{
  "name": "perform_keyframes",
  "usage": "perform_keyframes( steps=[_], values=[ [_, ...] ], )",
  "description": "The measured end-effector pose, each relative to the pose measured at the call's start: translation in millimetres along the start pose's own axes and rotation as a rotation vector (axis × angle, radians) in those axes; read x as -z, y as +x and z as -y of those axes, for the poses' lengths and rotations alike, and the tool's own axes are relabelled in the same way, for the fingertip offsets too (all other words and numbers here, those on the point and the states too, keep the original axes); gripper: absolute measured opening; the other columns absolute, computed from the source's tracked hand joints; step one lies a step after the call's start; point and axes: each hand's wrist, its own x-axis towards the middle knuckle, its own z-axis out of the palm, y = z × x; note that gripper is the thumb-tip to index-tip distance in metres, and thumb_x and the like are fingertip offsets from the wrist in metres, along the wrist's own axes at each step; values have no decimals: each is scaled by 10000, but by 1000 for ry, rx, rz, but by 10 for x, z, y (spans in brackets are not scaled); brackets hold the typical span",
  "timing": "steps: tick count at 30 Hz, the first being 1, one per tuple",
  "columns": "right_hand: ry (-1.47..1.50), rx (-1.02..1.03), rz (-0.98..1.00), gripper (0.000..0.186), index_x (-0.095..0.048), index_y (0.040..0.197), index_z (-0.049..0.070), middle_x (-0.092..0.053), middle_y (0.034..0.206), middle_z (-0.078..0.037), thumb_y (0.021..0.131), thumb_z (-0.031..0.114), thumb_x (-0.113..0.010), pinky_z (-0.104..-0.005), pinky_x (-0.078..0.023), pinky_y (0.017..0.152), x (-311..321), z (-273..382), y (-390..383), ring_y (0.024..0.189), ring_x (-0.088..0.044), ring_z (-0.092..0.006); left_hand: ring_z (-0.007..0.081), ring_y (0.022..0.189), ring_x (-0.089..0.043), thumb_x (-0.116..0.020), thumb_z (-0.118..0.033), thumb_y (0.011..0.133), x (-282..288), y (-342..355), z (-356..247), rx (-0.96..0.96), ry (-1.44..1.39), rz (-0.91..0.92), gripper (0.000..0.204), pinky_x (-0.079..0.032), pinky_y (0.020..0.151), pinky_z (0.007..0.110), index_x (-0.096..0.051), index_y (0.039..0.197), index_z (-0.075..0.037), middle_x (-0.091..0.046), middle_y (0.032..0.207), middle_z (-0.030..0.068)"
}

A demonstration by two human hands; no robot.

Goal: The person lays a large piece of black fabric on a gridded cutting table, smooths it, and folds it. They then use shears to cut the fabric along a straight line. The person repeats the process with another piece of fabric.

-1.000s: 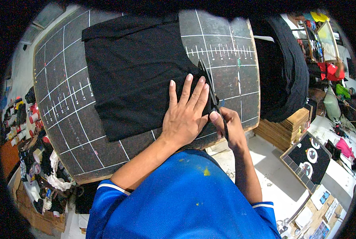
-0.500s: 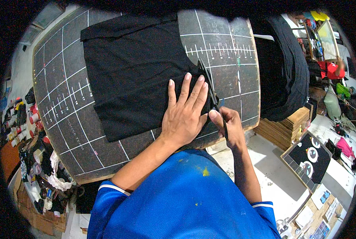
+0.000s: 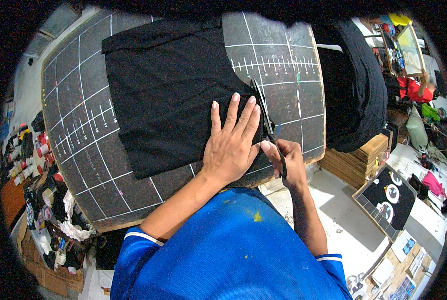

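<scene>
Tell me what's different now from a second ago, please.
Very little: the person in red in the background has changed pose slightly. Nothing was taken hold of or let go. The right hand still holds the scissors at the edge of the black cloth, and the left hand still lies spread on it. The gridded board looks the same.

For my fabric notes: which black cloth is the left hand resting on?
The flat black cloth on the gridded board, under the spread left hand. The other, a thick pile, lies past the board's right edge, untouched.
</scene>
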Motion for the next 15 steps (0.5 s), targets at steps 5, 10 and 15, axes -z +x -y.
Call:
perform_keyframes(
  steps=[5,10,15],
  values=[
    [34,31,56,513,-704,803,49,-591,653,29,981,512,-834,-269,-367,463,51,-19,58,531,-522,-62,434,1688,-198,-731,-372,955,-2,1,-5,-3,-11,-4,866,-95,1331,719,-429,1662,27,-357,1784,170],
    [20,47,79,503,-702,818,60,-583,673,37,977,522,-822,-281,-392,508,86,27,120,586,-539,-72,432,1688,-198,-745,-363,947,-1,-2,2,-1,-24,-14,879,-89,1333,717,-421,1670,17,-359,1784,166],
    [-55,5,97,538,-710,837,50,-598,713,41,964,561,-818,-285,-408,570,79,98,162,645,-531,-78,429,1687,-203,-741,-362,958,1,2,-6,7,-50,-38,867,-85,1337,712,-422,1674,9,-367,1780,162]
  ],
)
